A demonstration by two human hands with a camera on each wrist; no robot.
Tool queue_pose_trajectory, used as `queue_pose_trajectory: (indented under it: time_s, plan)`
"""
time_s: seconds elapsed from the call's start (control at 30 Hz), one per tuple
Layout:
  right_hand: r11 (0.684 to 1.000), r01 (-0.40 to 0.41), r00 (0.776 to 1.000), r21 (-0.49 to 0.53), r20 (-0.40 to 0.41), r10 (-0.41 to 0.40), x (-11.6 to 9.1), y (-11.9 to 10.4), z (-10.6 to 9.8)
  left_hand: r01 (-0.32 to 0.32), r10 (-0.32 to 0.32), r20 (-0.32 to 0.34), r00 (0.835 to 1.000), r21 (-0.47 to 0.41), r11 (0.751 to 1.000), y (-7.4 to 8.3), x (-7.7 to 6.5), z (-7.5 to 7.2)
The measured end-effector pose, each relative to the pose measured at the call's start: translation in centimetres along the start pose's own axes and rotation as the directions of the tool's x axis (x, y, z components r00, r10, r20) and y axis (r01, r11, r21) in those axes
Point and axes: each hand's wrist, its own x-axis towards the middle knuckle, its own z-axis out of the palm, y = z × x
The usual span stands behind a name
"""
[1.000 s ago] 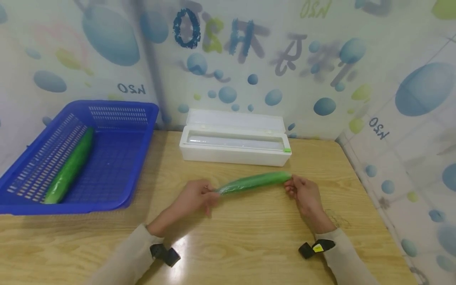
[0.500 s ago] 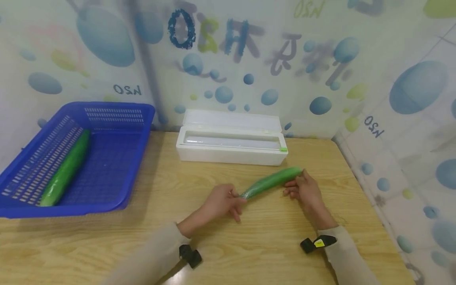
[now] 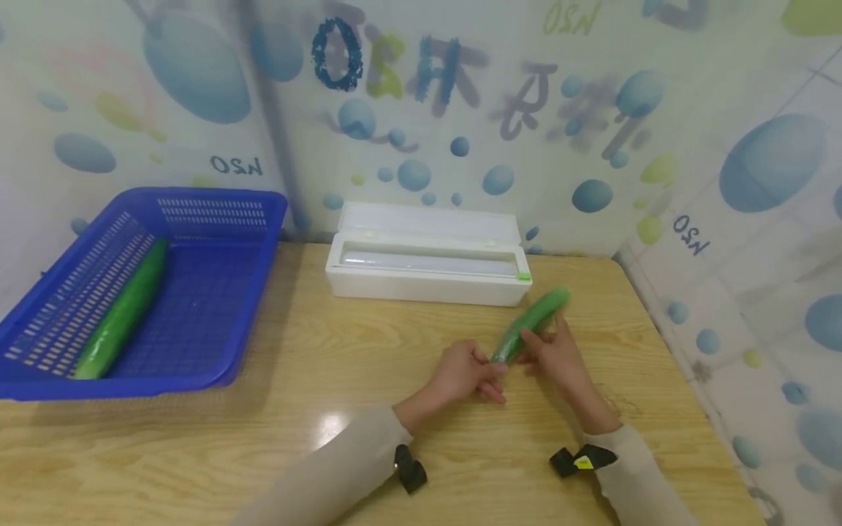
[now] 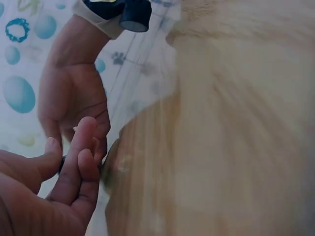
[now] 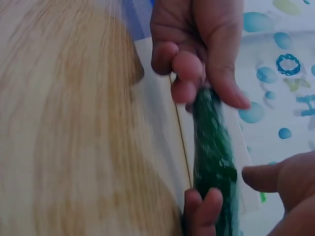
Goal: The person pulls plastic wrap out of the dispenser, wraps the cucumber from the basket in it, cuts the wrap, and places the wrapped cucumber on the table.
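A green cucumber is held above the table, slanting up to the right. Shiny, wrinkled clear film covers it in the right wrist view. My left hand pinches its lower end between thumb and fingers. The right hand holds it further along, with fingers on one side and the thumb on the other. In the left wrist view the two hands overlap and hide most of the cucumber.
At the left stands a blue plastic basket with another cucumber inside. A white film dispenser box, its lid raised and a roll within, sits at the back against the patterned wall. The wooden table lies beneath.
My left hand has moved right with its end of the cucumber, which now tilts more steeply. The right hand has shifted from the far end toward the middle of it.
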Motion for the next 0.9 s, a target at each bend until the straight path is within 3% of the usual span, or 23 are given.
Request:
queue_pose_trajectory:
  time_s: [0.1,0.23,0.33,0.43,0.57,0.7,0.9]
  plan:
    - [0.986,0.034,0.999,-0.161,-0.013,-0.037,-0.2,-0.2,0.0,0.011,-0.011,0.027,1.000,-0.014,1.000,-0.2,0.7,1.5]
    - [0.933,0.015,0.998,-0.360,-0.052,-0.036,-0.1,-0.2,-0.7,0.030,-0.031,0.075,0.997,0.021,0.999,-0.1,1.2,3.3]
    - [0.911,-0.019,0.998,-0.413,-0.059,-0.006,0.1,-0.3,-1.6,0.038,-0.046,0.106,0.993,0.083,0.996,0.3,1.2,3.9]
    - [0.903,-0.036,0.999,-0.428,-0.048,0.017,0.2,-0.3,-2.7,0.041,-0.060,0.142,0.988,0.134,0.990,0.3,1.0,3.4]
    - [0.887,-0.016,0.999,-0.462,-0.033,0.001,0.3,-0.2,-4.3,0.008,-0.052,0.202,0.978,0.209,0.978,0.6,0.4,1.2]
    - [0.870,0.038,0.999,-0.491,0.001,-0.043,0.5,0.3,-5.8,-0.061,0.002,0.222,0.975,0.259,0.964,1.7,-0.5,-2.6]
    - [0.830,0.108,0.993,-0.547,0.014,-0.120,0.6,0.9,-7.4,-0.131,0.096,0.139,0.986,0.278,0.952,3.4,-2.0,-8.6]
